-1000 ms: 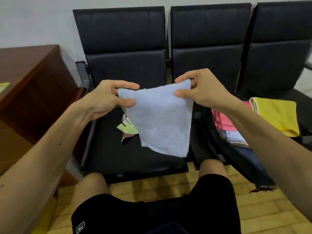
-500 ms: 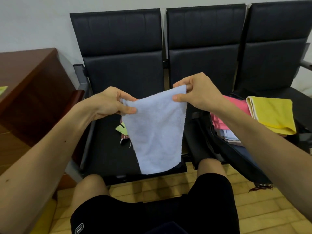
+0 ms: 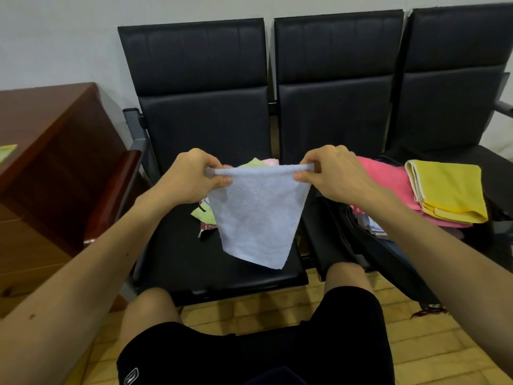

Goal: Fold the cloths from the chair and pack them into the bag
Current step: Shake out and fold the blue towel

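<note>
Fingers [image 3: 211,162] of the left hand [image 3: 191,176] and right hand [image 3: 336,173] pinch the top corners of the pale blue cloth [image 3: 255,215], which hangs over the black chair seat [image 3: 180,259]; the dark bag [image 3: 388,257] lies open on the next seat, a wooden cabinet [image 3: 55,151] stands to the left, yellowish tile floor [image 3: 249,309] below

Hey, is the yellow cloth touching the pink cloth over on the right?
Touching. The head view shows the folded yellow cloth lying directly on top of the pink cloth, covering its right part with no gap between them.
</note>
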Available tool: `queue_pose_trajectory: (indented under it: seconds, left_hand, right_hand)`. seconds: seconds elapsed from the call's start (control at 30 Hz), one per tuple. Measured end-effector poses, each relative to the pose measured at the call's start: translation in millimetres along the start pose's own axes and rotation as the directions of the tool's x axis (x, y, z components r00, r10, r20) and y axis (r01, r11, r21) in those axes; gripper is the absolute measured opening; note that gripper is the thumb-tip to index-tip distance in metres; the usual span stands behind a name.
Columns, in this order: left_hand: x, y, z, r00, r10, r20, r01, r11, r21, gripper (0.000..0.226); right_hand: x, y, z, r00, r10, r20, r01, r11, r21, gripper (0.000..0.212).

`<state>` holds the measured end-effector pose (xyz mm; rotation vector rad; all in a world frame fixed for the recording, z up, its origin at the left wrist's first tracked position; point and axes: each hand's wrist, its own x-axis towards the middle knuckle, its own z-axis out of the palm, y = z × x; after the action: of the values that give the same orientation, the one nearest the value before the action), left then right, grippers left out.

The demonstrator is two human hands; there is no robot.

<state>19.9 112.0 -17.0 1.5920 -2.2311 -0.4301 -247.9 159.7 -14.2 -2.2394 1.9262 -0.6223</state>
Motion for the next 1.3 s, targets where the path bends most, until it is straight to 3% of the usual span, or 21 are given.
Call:
queue_pose_trajectory:
  seconds: [0.17, 0.23, 0.33, 0.4, 0.5, 0.57, 0.6, 0.63, 0.73, 0.77, 0.87, 0.97, 1.07, 1.13, 1.2, 1.3]
  left_hand:
    - [-13.4, -0.8, 6.5, 0.981, 0.138, -0.134, -0.137, 0.99, 0.017, 0.013]
    - [-19.5, -0.6, 6.7, 0.983, 0.156, -0.099, -0.17, 0.973, -0.159, 0.01]
    - [-32.2, 2.4, 13.4, 0.985, 0.171, -0.033, -0.164, 0.848, -0.505, 0.017]
    - [-38.5, 3.0, 22.8, 0.986, 0.155, -0.059, -0.16, 0.799, -0.579, 0.028]
    - [-41.8, 8.1, 31.9, 0.986, 0.125, -0.106, -0.164, 0.763, -0.626, 0.029]
    - [-41.0, 13.6, 32.2, 0.982, 0.092, -0.164, -0.178, 0.741, -0.647, 0.028]
    - [-40.9, 17.2, 31.6, 0.977, 0.073, -0.198, -0.188, 0.727, -0.661, 0.026]
    - [-39.9, 19.8, 31.3, 0.972, 0.054, -0.23, -0.199, 0.713, -0.672, 0.022]
    - [-37.2, 22.4, 29.8, 0.955, -0.02, -0.296, -0.195, 0.709, -0.678, 0.008]
    - [-36.8, 19.6, 28.4, 0.951, -0.055, -0.304, -0.175, 0.716, -0.676, 0.007]
    - [-35.7, -0.2, 23.2, 0.933, -0.192, -0.305, -0.08, 0.716, -0.693, 0.006]
    - [-32.9, -25.4, 24.3, 0.918, -0.339, -0.205, 0.081, 0.668, -0.74, 0.005]
    - [-32.8, -42.4, 36.4, 0.86, -0.504, 0.084, 0.326, 0.414, -0.85, 0.015]
    - [-36.1, -46.4, 48.3, 0.82, -0.494, 0.288, 0.428, 0.196, -0.882, 0.022]
    - [-42.9, -44.7, 60.6, 0.809, -0.419, 0.412, 0.453, -0.001, -0.891, 0.035]
    - [-57.5, -40.0, 86.8, 0.849, -0.299, 0.436, 0.376, -0.239, -0.895, 0.06]
  right_hand:
    - [-6.0, 14.4, 4.9, 0.997, 0.015, 0.073, -0.03, 0.977, 0.212, 0.013]
    - [-14.5, 20.7, 14.9, 0.984, 0.047, 0.173, -0.11, 0.921, 0.374, 0.011]
    - [-37.3, 32.0, 42.9, 0.938, 0.022, 0.345, -0.226, 0.794, 0.564, 0.016]
    - [-49.4, 37.3, 51.7, 0.922, -0.018, 0.388, -0.288, 0.639, 0.714, 0.019]
    - [-50.6, 41.5, 60.8, 0.937, 0.059, 0.344, -0.347, 0.263, 0.9, 0.027]
    - [-49.0, 32.8, 78.1, 0.904, 0.194, 0.382, -0.402, 0.074, 0.913, 0.027]
    - [-53.6, 27.0, 93.5, 0.884, 0.202, 0.421, -0.436, 0.034, 0.899, 0.024]
    - [-63.3, 17.9, 107.9, 0.88, 0.146, 0.452, -0.462, 0.042, 0.886, 0.021]
    - [-91.5, -5.2, 130.3, 0.839, -0.098, 0.535, -0.513, 0.182, 0.839, 0.039]
    - [-95.7, -8.6, 131.3, 0.832, -0.135, 0.538, -0.517, 0.165, 0.84, 0.04]
    - [-93.2, -15.6, 123.7, 0.834, -0.164, 0.527, -0.546, -0.102, 0.832, 0.045]
    - [-88.1, -20.6, 112.8, 0.837, -0.166, 0.521, -0.547, -0.223, 0.807, 0.06]
    - [-82.7, -27.6, 99.3, 0.84, -0.16, 0.518, -0.542, -0.26, 0.799, 0.065]
    - [-80.9, -34.2, 90.7, 0.844, -0.154, 0.513, -0.536, -0.278, 0.797, 0.061]
    - [-80.1, -39.1, 86.4, 0.853, -0.158, 0.497, -0.521, -0.303, 0.798, 0.054]
    - [-78.1, -45.1, 81.5, 0.868, -0.142, 0.476, -0.493, -0.363, 0.791, 0.055]
